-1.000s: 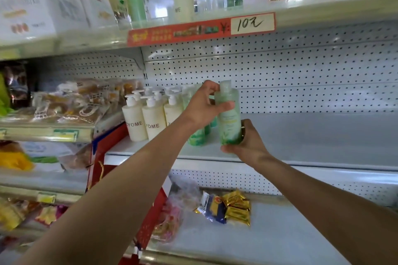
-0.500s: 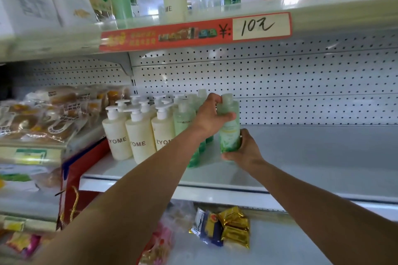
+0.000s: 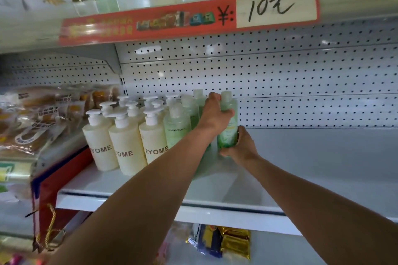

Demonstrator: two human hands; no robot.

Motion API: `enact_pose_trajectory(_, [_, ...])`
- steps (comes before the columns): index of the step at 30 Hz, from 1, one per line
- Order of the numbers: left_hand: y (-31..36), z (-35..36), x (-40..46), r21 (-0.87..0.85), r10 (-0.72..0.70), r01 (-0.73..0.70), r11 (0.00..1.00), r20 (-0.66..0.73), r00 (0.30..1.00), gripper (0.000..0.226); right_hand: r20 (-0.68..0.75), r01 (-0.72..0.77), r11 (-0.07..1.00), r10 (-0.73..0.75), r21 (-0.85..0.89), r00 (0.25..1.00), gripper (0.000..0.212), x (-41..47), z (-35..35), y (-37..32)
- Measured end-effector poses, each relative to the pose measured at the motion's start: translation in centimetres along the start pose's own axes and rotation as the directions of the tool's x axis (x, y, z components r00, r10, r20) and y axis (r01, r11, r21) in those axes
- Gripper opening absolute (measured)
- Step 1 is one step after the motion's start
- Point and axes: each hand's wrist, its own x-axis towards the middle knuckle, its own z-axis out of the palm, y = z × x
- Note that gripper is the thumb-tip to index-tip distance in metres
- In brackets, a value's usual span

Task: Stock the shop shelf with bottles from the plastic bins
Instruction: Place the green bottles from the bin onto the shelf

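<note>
A pale green bottle (image 3: 227,127) stands upright at the back of the white shelf (image 3: 301,178), right of a row of other green bottles (image 3: 177,127). My left hand (image 3: 215,116) grips its upper body from the left, thumb across the front. My right hand (image 3: 241,146) holds its base from the right and below. Several cream pump bottles marked ZYOME (image 3: 127,146) fill the shelf's left end. The plastic bins are out of view.
The pegboard back wall (image 3: 301,84) rises behind the bottles. The upper shelf carries a red price strip (image 3: 187,17) with bottles above it. Wrapped snacks (image 3: 43,114) lie on the left shelf. Gold and blue packets (image 3: 226,243) sit on the lower shelf.
Both hands have carried the green bottle further back on the shelf, beside the other green bottles. The view has moved closer to the shelf.
</note>
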Motion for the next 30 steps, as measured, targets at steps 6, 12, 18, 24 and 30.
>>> enact_pose_trajectory(6, [-0.6,0.3,1.4,-0.039,-0.019,0.02,0.999,0.017,1.0,0.041,0.006,0.007,1.0,-0.007,-0.017,1.0,0.059,1.2,0.3,0.3])
enact_pose_trajectory(12, [-0.8,0.5,1.5,-0.054,-0.035,0.036,0.998,0.031,0.999,0.04,0.02,0.002,0.998,-0.001,-0.058,1.0,0.058,1.2,0.4,0.3])
enact_pose_trajectory(18, [0.1,0.2,-0.3,0.111,0.001,-0.002,0.994,0.008,1.0,0.061,0.057,-0.005,0.983,0.016,-0.183,0.998,0.062,0.3,-0.2,0.1])
enact_pose_trajectory(24, [0.3,-0.6,-5.0,0.403,0.069,-0.091,0.911,0.069,0.995,0.061,0.103,0.136,0.8,-0.093,-0.585,0.99,0.05,-4.2,-3.3,0.3])
enact_pose_trajectory(30, [-0.6,-1.0,-10.8,0.583,0.129,-0.153,0.798,0.083,0.988,0.032,0.148,0.258,0.625,-0.224,-0.737,0.963,0.04,-9.6,-7.3,0.2])
